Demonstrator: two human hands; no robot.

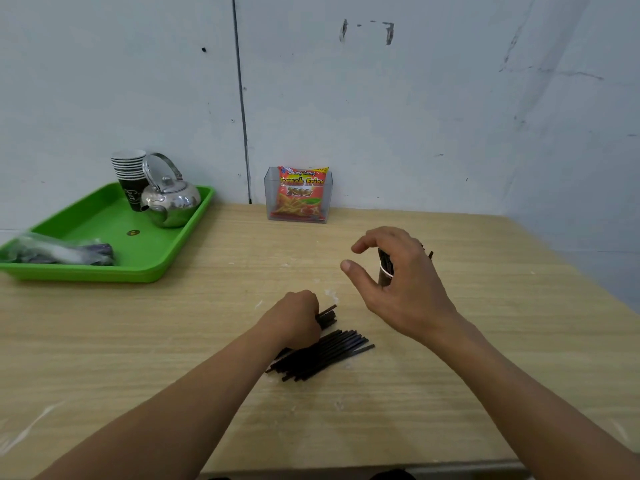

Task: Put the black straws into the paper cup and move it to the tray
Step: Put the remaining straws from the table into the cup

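While left grip (299, 318) clasps straws (328, 315) | right grip (401, 282) unclear at one cup (385, 274)

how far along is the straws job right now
Done: some black straws seem to stand in the dark paper cup at the right hand, though the cup is mostly hidden. In hand: the left hand grips a few straws. Left: the loose pile on the table, then moving the cup to the green tray.
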